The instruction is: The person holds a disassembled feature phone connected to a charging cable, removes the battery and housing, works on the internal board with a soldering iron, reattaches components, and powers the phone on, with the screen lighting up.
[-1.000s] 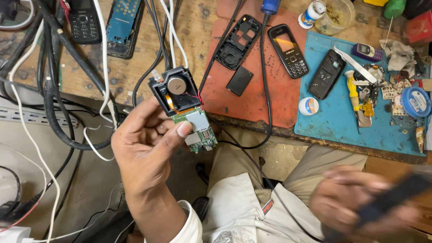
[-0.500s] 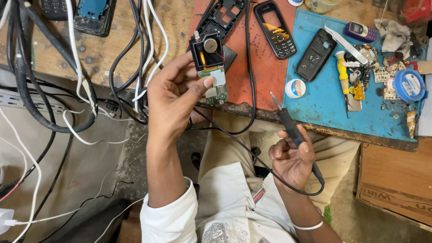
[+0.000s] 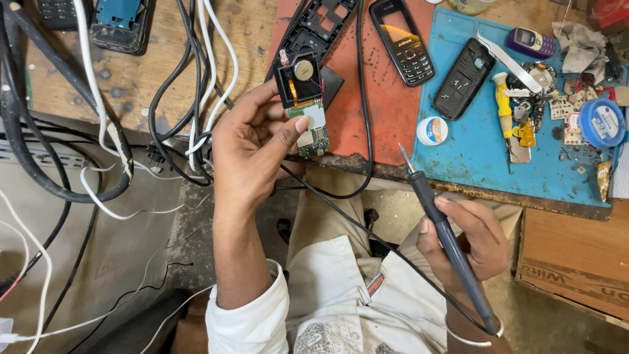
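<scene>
- Head view: left hand [image 3: 252, 147] pinches a phone board [image 3: 305, 105] above the bench's [image 3: 131, 78] front edge.
- Right hand [image 3: 468, 239] grips a soldering iron [image 3: 445, 236], tip up.
- Risk: the trailing cord [image 3: 341, 219] could snag, jerking the tip against fingers.

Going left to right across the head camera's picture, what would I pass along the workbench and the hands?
Tangle of black and white cables → left hand holding a bare phone circuit board → black keypad phone → right hand holding a soldering iron → yellow-handled tool → blue round tin.
</scene>
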Tool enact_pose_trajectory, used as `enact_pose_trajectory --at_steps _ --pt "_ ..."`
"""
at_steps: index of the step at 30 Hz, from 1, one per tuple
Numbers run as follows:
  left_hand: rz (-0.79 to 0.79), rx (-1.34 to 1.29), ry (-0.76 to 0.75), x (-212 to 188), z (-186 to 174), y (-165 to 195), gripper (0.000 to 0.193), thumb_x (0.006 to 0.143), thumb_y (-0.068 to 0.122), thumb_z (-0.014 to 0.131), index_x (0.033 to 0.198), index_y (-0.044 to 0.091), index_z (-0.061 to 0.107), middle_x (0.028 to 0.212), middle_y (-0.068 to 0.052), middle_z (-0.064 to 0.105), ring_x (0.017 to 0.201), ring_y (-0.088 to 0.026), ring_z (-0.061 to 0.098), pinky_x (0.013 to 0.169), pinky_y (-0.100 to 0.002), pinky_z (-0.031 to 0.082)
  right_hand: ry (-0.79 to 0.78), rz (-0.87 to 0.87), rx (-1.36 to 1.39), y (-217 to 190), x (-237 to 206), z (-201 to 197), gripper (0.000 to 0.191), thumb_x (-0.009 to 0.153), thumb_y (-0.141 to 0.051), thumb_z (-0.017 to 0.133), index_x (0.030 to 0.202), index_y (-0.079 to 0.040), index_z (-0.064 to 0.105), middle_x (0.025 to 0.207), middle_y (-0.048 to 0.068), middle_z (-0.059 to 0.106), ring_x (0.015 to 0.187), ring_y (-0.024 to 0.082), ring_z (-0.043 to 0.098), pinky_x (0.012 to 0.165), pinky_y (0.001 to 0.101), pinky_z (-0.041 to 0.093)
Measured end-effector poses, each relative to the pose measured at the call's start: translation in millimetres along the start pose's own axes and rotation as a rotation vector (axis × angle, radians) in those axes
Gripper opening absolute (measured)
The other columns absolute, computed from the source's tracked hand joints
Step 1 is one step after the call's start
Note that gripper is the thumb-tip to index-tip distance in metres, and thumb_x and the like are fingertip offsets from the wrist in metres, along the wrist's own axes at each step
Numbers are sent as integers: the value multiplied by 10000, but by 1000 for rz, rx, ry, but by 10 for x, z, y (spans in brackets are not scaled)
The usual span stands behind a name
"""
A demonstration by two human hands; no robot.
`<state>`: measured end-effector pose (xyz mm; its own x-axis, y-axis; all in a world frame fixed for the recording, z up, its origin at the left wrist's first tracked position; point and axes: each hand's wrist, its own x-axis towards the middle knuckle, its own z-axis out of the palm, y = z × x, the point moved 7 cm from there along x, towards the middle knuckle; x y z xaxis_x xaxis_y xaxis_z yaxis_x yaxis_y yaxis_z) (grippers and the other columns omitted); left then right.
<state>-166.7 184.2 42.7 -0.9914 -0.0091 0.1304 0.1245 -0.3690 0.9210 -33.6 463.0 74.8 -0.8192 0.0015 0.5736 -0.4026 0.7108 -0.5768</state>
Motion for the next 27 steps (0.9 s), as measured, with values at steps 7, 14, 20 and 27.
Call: enact_pose_trajectory --at_steps 7,14,20,27 --pt "2 -18 -16 -27 19 -19 517 962 -132 720 1447 -53 558 1156 -102 696 948 -92 659 851 -227 578 -139 -123 -139 -202 99 -5 279 772 -24 817 1036 -8 730 945 103 676 839 225 672 738 340 547" --pt "0 50 -10 -20 69 25 498 943 -117 714 1415 -45 571 1134 -92 703 986 -101 680 872 -237 576 138 168 405 124 -63 -140 380 984 -204 639 1306 -2 627 1115 168 726 834 223 712 732 307 581" --pt "-17 94 -16 -44 84 105 495 931 -89 713 1404 -30 576 1120 -71 708 982 -93 686 850 -232 571 197 710 1003 595 -437 284 500 1067 -235 530 1450 86 536 1205 307 687 827 310 673 706 388 571" --pt "-46 179 11 -8 67 116 491 923 -87 739 1389 -16 604 1065 -62 679 958 -99 692 836 -240 581 237 611 996 503 -492 108 473 1021 -221 634 1398 57 569 1044 238 692 825 289 670 673 403 560"
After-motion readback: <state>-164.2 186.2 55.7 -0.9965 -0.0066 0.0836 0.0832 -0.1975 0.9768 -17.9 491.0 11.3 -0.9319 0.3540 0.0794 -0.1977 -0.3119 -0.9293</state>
